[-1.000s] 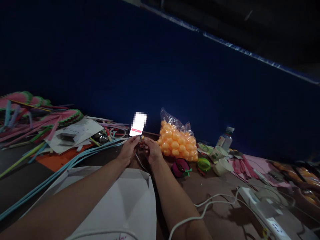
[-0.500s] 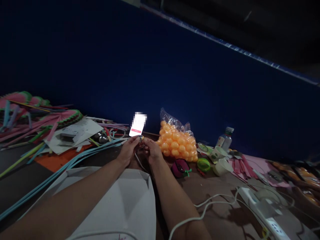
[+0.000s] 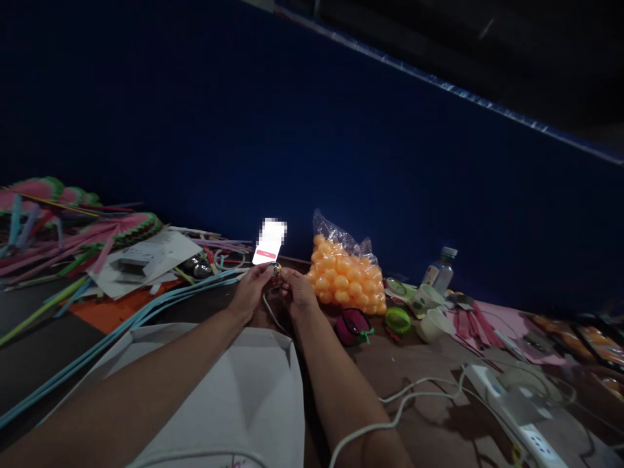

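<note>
My left hand (image 3: 252, 290) and my right hand (image 3: 297, 292) meet far out over the table, fingertips pinched together on a small round shiny object (image 3: 275, 268). Just behind them a lit phone screen (image 3: 269, 242) stands propped up. A thin cord (image 3: 271, 313) trails from between the hands toward me. To the right of my right hand lies a clear bag of orange balls (image 3: 344, 275). A white folded sheet (image 3: 229, 390) lies under my forearms.
Coloured straws and pink-green paper fans (image 3: 73, 224) crowd the left side, with white cards (image 3: 146, 260) and light-blue strips (image 3: 127, 322). Right: a magenta pouch (image 3: 354, 326), a green round item (image 3: 398, 320), paper cups (image 3: 431, 312), a bottle (image 3: 439, 269), a power strip (image 3: 517, 416). Blue wall behind.
</note>
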### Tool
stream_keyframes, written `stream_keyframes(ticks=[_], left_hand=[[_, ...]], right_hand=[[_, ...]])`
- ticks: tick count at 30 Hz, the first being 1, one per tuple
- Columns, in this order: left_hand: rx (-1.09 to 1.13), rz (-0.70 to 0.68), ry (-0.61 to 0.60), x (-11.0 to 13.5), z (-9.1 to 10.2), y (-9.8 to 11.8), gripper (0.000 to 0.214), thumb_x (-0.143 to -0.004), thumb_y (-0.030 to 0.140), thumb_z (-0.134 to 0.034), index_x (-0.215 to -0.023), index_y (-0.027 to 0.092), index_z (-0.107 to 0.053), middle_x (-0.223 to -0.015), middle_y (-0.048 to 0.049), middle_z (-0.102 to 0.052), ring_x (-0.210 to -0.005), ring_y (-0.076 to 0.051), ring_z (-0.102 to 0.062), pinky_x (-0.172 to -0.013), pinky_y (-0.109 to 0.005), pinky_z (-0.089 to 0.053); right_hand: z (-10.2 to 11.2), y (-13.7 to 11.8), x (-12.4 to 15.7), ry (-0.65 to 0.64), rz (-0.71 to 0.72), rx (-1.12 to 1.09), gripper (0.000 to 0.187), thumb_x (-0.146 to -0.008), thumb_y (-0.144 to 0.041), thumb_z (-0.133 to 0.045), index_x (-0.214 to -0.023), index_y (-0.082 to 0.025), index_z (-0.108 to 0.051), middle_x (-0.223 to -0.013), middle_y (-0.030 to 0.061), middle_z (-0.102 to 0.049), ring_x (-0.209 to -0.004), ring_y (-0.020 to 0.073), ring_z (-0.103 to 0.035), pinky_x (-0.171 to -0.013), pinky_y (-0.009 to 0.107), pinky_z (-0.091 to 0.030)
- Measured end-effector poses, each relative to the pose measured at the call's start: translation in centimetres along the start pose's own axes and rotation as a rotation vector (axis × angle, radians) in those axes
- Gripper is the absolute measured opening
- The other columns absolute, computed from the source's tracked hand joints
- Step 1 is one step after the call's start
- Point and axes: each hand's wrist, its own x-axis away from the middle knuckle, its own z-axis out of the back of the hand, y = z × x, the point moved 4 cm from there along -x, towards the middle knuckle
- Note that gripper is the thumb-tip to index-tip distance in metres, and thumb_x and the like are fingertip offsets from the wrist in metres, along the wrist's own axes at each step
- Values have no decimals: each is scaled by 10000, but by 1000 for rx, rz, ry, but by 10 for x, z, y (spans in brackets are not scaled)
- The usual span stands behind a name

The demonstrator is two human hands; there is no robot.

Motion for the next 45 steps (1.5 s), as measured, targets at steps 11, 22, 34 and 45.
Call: stream_keyframes(ticks=[11,22,34,45], left_hand=[[-56,-11,8,3,-1,3,399,-603,357,-785,-903,131,-650,-829,-23,-672,-722,-135,-611,-749,-297,-473],[-111,-30,7,6,-3,6,412,-603,382,-782,-900,127,-652,-849,-32,-668,-751,-142,-609,-780,-302,-465],[-210,-77,-2,7,-3,10,412,-615,403,-765,-910,135,-664,-860,-46,-672,-804,-165,-604,-797,-312,-457],[20,20,-115,2,-7,-1,331,-684,394,-722,-852,115,-667,-775,-50,-679,-694,-161,-610,-671,-291,-485]], right_hand=[[4,0,-3,24,-14,49,168,-600,-205,-748,-685,-145,-616,-492,-77,-504,-410,28,-384,-400,131,-389],[6,-1,-3,18,-35,97,197,-605,-216,-759,-693,-152,-595,-497,-79,-499,-428,47,-418,-451,184,-458],[8,-1,-4,3,-38,136,213,-594,-220,-755,-608,-172,-547,-460,-78,-476,-469,72,-452,-514,220,-497],[3,-14,-2,46,31,407,214,-753,-377,-639,-753,-176,-566,-583,-37,-563,-447,69,-443,-501,227,-473]])
